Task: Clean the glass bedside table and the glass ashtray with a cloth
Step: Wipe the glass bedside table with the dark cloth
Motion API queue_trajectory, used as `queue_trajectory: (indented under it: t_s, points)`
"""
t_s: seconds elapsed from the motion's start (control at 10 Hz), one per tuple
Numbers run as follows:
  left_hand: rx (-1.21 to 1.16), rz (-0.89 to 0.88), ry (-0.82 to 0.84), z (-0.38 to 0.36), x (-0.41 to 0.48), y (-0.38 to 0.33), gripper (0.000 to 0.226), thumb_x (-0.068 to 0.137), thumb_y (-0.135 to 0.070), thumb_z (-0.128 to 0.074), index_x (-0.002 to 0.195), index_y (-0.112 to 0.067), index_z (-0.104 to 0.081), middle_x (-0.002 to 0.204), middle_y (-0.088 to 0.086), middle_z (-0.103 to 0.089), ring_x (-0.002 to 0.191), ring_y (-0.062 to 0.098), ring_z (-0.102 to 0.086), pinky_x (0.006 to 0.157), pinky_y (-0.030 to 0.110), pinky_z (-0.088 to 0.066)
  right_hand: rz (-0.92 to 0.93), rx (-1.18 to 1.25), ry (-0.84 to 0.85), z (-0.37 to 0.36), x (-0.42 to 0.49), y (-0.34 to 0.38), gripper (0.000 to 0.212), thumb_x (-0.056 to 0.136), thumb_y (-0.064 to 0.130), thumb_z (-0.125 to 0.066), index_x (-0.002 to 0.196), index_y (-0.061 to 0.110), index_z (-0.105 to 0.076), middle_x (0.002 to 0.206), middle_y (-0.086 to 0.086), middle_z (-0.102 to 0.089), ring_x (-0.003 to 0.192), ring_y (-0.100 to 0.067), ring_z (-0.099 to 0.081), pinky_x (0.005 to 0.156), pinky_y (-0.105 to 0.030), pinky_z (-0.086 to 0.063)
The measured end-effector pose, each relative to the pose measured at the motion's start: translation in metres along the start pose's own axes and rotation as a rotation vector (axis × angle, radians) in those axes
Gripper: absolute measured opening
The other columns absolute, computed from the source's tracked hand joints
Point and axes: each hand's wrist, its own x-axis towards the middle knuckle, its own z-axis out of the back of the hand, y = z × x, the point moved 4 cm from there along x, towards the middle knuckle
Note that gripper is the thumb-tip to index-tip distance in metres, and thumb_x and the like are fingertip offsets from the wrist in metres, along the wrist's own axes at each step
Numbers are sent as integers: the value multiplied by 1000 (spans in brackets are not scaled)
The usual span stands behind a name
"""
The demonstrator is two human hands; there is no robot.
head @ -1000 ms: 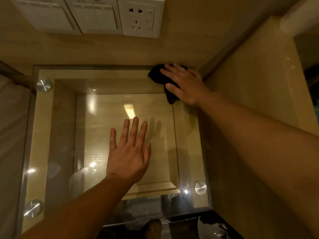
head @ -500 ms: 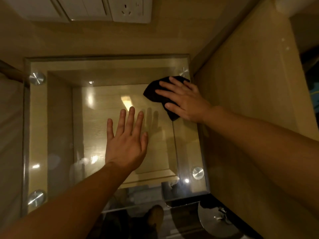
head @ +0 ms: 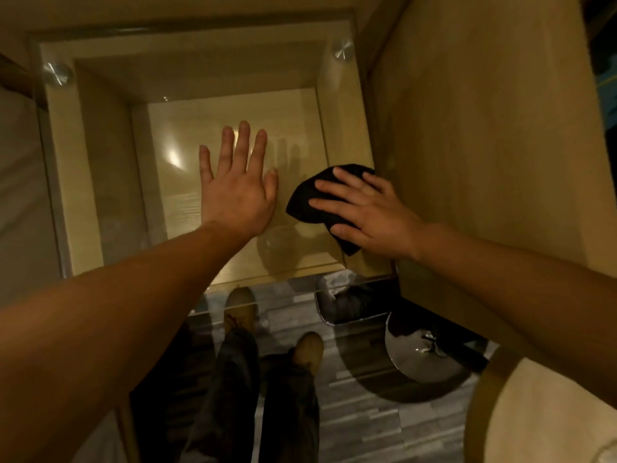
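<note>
The glass bedside table point(head: 100, 182) fills the upper half of the view, a clear top held by round metal studs over a pale wooden box. My left hand point(head: 235, 185) lies flat on the middle of the glass with fingers straight and spread. My right hand point(head: 367, 212) presses a black cloth point(head: 305, 203) against the glass near its right front corner, fingers straight on top of the cloth. What may be the glass ashtray point(head: 350, 302) sits low down just past the table's front right edge; it is dim and hard to make out.
A tall wooden panel point(head: 484, 145) stands right against the table's right side. A bed edge point(head: 16, 195) borders the left. On the grey floor lie a shiny round metal base point(head: 424, 355) and my shoes point(head: 307, 349). A pale round surface point(head: 541, 412) shows at bottom right.
My right hand has dragged the cloth from the far right corner along the right edge toward the near corner. The left hand stayed flat in the middle. The view tilted down.
</note>
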Motion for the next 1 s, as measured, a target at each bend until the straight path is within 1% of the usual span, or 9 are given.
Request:
queue_trajectory:
  t_s: [0.2, 0.3, 0.4, 0.5, 0.6, 0.7, 0.8, 0.9, 1.0]
  points:
    - [9, -7, -10, -1, -1, 1, 66, 105, -54, -9, 165, -27, -1, 175, 2, 3, 161, 24, 8, 127, 60, 1, 7, 74, -31, -35, -58, 32, 52, 104, 41, -44, 154, 42, -31, 166, 18, -21, 156, -9, -2, 121, -41, -7]
    - [17, -7, -17, -1, -2, 1, 66, 106, -54, -10, 165, -27, -2, 175, 3, 3, 161, 24, 8, 127, 59, 1, 3, 193, -71, -47, -77, 42, 50, 102, 30, -47, 151, 38, -42, 163, 17, -30, 156, -9, -12, 118, -42, -17]
    - [15, -6, -15, -1, -1, 1, 66, 106, -53, -10, 165, -27, -2, 175, 3, 3, 161, 24, 8, 127, 59, 1, 28, 316, -95, -49, -92, 48, 47, 99, 14, -48, 144, 29, -53, 158, 13, -40, 154, -10, -21, 110, -41, -27]
    - [5, -4, -10, 1, 0, 1, 66, 106, -53, -10, 165, -27, -2, 175, 3, 3, 161, 24, 8, 127, 59, 2, 1, 446, -61, -46, -104, 52, 48, 97, 1, -47, 138, 23, -60, 152, 13, -49, 150, -4, -27, 107, -37, -31]
    - [11, 1, -2, 1, 0, 1, 65, 106, -54, -9, 165, -28, -1, 175, 2, 5, 161, 23, 10, 128, 59, 1, -88, 674, 11, -33, -108, 51, 48, 99, -4, -48, 134, 27, -61, 144, 14, -56, 142, 1, -40, 112, -33, -39]
    - [14, 9, 9, 0, 1, 1, 65, 106, -54, -9, 165, -29, 1, 175, 0, 7, 160, 21, 13, 128, 58, 1, -267, 917, -46, 12, -92, 34, 42, 103, 0, -46, 129, 29, -63, 129, 10, -65, 121, 2, -59, 101, -19, -48]
    - [12, 16, 24, 0, 2, 2, 65, 106, -55, -9, 165, -30, 1, 175, -1, 9, 160, 20, 15, 128, 57, 2, -438, 1018, -300, 64, -51, -2, 35, 104, 0, -43, 128, 16, -63, 112, -2, -67, 92, 5, -67, 73, -15, -55]
    - [30, 23, 47, 0, 3, 1, 65, 106, -55, -5, 165, -30, 4, 174, -1, 12, 159, 20, 18, 128, 57, 2, -506, 981, -548, 109, 8, -49, 35, 106, 4, -41, 131, 18, -61, 120, 2, -63, 99, 5, -63, 75, -16, -56]
    - [27, 22, 69, -1, 4, 2, 65, 105, -56, -1, 164, -31, 10, 173, -2, 18, 157, 19, 24, 128, 56, 5, -465, 839, -632, 134, 73, -95, 36, 107, 7, -40, 134, 19, -60, 129, 5, -60, 116, -9, -58, 89, -9, -47]
